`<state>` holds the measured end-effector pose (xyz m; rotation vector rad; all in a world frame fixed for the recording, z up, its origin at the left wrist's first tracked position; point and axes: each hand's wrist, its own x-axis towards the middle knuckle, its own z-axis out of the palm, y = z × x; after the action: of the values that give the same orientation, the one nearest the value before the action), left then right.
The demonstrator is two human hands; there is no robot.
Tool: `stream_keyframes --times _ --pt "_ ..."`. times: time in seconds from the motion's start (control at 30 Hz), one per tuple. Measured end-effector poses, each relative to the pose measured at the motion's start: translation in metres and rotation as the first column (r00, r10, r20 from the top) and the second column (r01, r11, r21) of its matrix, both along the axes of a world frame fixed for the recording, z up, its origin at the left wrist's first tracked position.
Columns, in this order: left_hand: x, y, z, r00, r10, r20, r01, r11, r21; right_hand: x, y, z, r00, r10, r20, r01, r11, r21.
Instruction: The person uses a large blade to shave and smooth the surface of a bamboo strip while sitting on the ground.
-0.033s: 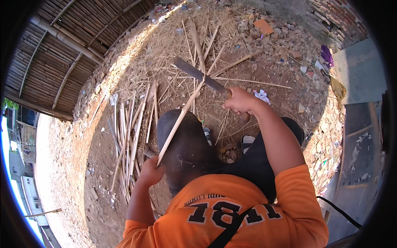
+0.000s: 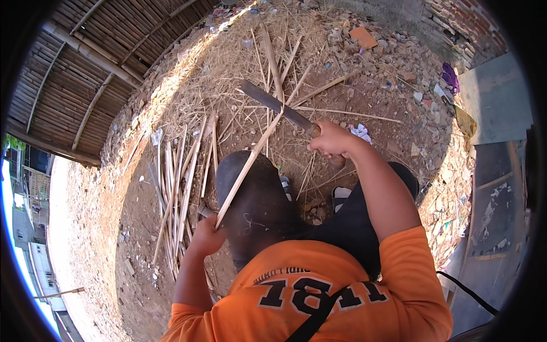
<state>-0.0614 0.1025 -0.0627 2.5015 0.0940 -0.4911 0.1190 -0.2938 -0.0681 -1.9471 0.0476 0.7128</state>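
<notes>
My left hand (image 2: 208, 235) is closed round the near end of a long pale bamboo strip (image 2: 249, 163). The strip slants up and away across my left knee, toward the right. In my right hand (image 2: 330, 138) is the wooden handle of a machete (image 2: 276, 105), its butt sticking out below the fist. The dark, broad blade points to the far left and lies across the strip's far end. Whether its edge has bitten into the strip, I cannot tell. Just beyond the blade, several other bamboo pieces (image 2: 270, 57) fan out on the ground.
A pile of split bamboo strips (image 2: 181, 188) lies left of my left knee. Wood shavings (image 2: 228, 62) and rubble (image 2: 393, 62) cover the ground ahead. A woven bamboo wall (image 2: 74, 80) stands at the far left, grey panels (image 2: 494, 102) at the right. My sandalled feet (image 2: 341, 196) are below the machete.
</notes>
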Motion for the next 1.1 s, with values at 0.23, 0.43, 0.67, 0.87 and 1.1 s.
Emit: stream_keyframes --times 0.23,0.43,0.67,0.87,1.1 --pt "0.001 -0.013 0.015 0.998 0.039 -0.045 -0.040 0.999 -0.027 -0.009 0.025 -0.016 0.802 0.000 0.597 0.299 0.865 -0.402" --pt "0.002 -0.014 0.020 1.000 0.022 -0.023 -0.022 1.000 -0.002 -0.001 0.012 -0.009 0.998 -0.070 -0.002 0.070 0.988 0.139" --pt "0.005 -0.012 0.016 0.996 0.037 -0.077 -0.034 0.999 0.040 -0.005 0.028 -0.022 0.810 -0.053 0.583 0.272 0.916 -0.295" --pt "0.004 -0.009 0.008 0.999 0.035 -0.036 -0.035 0.999 -0.024 0.001 0.018 -0.012 0.962 -0.068 0.265 0.078 0.997 -0.028" --pt "0.010 -0.007 0.016 0.984 0.067 -0.163 -0.074 0.997 -0.035 0.007 0.001 -0.006 0.889 -0.038 0.457 0.182 0.944 -0.276"
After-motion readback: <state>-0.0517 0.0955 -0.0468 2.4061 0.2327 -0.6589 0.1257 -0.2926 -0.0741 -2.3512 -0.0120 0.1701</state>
